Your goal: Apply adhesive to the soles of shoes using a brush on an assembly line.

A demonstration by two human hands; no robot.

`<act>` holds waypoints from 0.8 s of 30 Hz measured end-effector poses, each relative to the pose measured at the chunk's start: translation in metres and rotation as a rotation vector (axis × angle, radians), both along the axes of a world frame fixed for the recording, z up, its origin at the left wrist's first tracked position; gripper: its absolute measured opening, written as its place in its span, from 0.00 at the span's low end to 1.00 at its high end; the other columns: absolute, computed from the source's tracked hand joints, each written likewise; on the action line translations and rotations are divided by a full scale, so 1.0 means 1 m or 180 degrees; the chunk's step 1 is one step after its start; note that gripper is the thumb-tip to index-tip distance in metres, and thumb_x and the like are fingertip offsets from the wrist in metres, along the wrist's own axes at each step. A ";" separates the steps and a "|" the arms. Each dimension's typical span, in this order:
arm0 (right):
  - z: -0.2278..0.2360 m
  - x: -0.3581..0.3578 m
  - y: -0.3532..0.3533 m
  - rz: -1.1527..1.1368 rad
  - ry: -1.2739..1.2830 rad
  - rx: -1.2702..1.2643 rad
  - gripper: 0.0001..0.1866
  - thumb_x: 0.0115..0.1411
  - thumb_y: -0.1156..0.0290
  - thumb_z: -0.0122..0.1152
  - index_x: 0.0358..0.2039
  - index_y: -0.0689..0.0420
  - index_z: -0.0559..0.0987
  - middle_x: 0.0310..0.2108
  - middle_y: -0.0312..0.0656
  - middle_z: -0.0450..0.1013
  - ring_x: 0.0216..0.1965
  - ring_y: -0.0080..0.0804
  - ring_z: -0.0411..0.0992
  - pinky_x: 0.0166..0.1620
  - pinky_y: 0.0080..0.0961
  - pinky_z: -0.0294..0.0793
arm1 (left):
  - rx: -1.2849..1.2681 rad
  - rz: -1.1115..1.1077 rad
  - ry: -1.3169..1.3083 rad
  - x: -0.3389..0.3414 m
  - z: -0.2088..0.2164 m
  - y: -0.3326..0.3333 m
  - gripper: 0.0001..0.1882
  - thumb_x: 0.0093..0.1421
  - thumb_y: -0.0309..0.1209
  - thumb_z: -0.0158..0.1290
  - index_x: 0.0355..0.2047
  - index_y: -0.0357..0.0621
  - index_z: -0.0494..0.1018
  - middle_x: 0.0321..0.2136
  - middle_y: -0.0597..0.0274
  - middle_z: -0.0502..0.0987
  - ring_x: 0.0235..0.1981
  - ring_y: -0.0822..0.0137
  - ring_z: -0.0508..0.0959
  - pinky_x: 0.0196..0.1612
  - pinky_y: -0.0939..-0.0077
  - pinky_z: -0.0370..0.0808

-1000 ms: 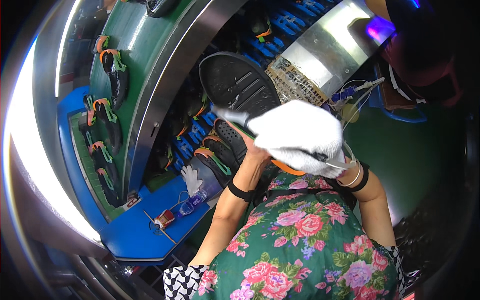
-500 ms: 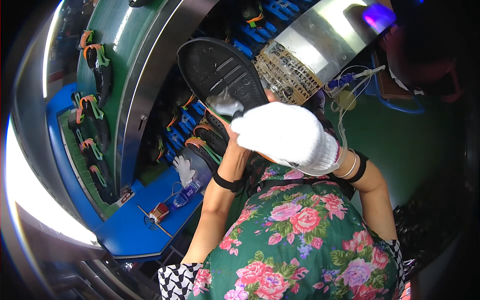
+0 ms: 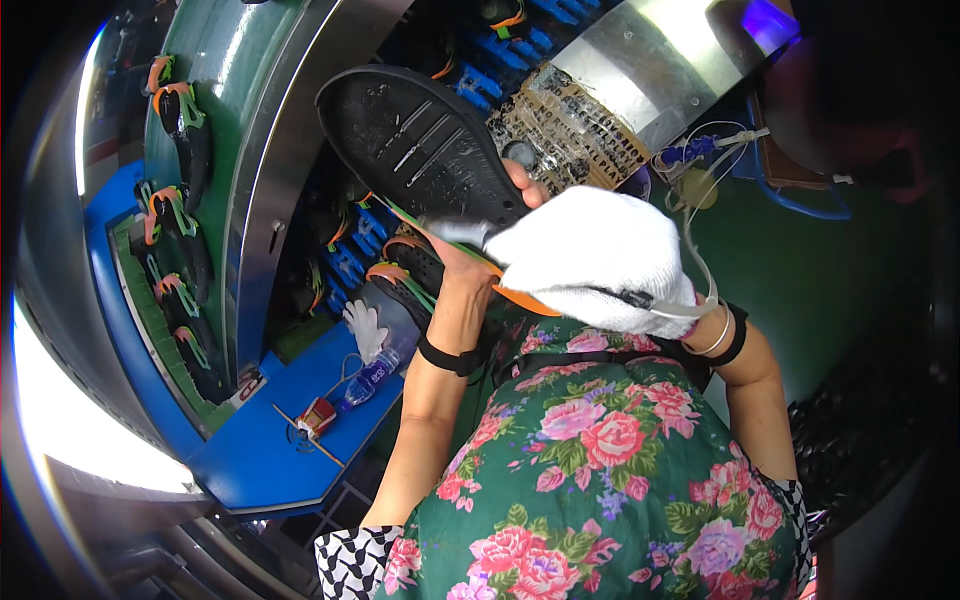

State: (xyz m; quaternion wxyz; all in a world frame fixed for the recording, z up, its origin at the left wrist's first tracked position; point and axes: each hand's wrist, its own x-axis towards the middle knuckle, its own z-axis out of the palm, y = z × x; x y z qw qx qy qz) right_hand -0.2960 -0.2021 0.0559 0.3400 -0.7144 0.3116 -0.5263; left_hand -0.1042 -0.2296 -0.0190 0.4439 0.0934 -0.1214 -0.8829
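Observation:
A black foot-shaped shoe sole [image 3: 420,140] with raised bars is held up in front of me, tilted, with green and orange parts along its near edge. My bare left hand [image 3: 470,262] grips it from below and behind, its fingertips curling over the right edge. In a white knitted glove, my right hand [image 3: 590,255] is closed on a small brush [image 3: 462,232]. The brush's pale, motion-blurred head lies by the sole's near edge; whether it touches cannot be made out. Glove fabric hides the handle.
On the left, a green conveyor belt [image 3: 225,60] carries several black shoes with orange and green straps. A blue shelf [image 3: 250,450] holds a bottle [image 3: 368,380], a white glove [image 3: 364,328] and a small red box [image 3: 317,416]. Taped cardboard [image 3: 575,125] and a metal panel [image 3: 650,70] stand beyond.
The sole has shifted a little left. The brush has gone from over the sole's face to its near edge, and my gloved right hand has moved slightly right and nearer.

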 end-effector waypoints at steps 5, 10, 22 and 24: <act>-0.014 0.015 0.015 0.0013 -0.0001 0.0079 0.14 0.54 0.74 0.73 0.43 0.56 0.87 0.40 0.42 0.83 0.41 0.39 0.82 0.44 0.30 0.82 | 0.0291 0.0294 -0.0168 0.007 -0.013 0.001 0.57 0.52 0.83 0.40 0.54 0.38 0.71 0.46 0.48 0.75 0.45 0.51 0.75 0.46 0.54 0.79; -0.004 -0.001 0.009 0.0094 -0.0172 0.0326 0.14 0.54 0.76 0.72 0.42 0.55 0.87 0.42 0.41 0.84 0.42 0.38 0.82 0.42 0.31 0.81 | -0.0042 0.0558 -0.0207 0.009 -0.010 -0.007 0.53 0.53 0.81 0.44 0.57 0.43 0.72 0.45 0.48 0.75 0.46 0.50 0.74 0.45 0.56 0.78; -0.003 -0.015 0.012 0.0077 -0.0044 0.0530 0.14 0.52 0.77 0.73 0.41 0.55 0.87 0.42 0.42 0.83 0.41 0.39 0.81 0.41 0.31 0.82 | -0.0048 0.0778 -0.0189 0.007 -0.009 -0.011 0.57 0.49 0.82 0.47 0.58 0.42 0.70 0.46 0.47 0.75 0.46 0.50 0.74 0.46 0.58 0.79; -0.014 -0.006 0.020 0.0003 -0.0047 0.0317 0.14 0.52 0.77 0.73 0.41 0.55 0.87 0.42 0.42 0.83 0.41 0.39 0.81 0.41 0.31 0.82 | -0.0172 0.0727 -0.0432 0.013 -0.013 -0.013 0.57 0.49 0.82 0.47 0.58 0.42 0.71 0.47 0.47 0.75 0.47 0.49 0.74 0.47 0.57 0.79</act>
